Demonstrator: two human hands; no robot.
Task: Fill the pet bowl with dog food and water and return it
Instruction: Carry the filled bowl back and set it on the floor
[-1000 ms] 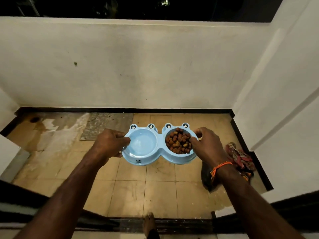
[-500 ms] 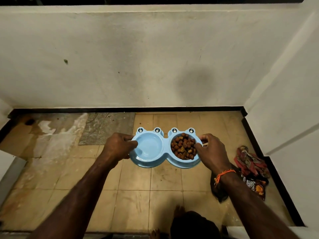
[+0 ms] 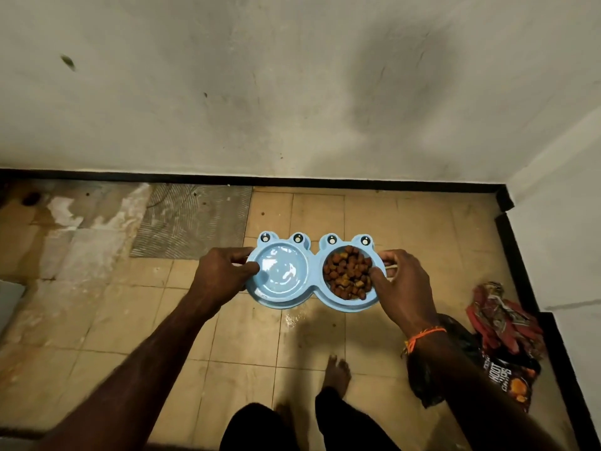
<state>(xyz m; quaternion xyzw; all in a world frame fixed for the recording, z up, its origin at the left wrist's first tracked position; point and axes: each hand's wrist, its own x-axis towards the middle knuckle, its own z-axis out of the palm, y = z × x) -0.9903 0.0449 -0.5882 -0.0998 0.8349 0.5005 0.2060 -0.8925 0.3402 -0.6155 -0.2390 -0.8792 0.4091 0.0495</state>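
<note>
I am gripping the pet bowl [image 3: 313, 277] level, left hand [image 3: 221, 275] and right hand [image 3: 401, 286] clamped on opposite ends, so the water [image 3: 281, 271] is not spilling.

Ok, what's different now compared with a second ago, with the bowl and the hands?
The person has stepped in and bent lower, carrying the pet bowl down toward the floor tiles. Left hand and right hand keep the same grip on its ends; kibble stays in the right-hand cup.

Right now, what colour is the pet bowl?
Light blue bowl, with frog-style eyes on its rim; seen in the head view.
</note>
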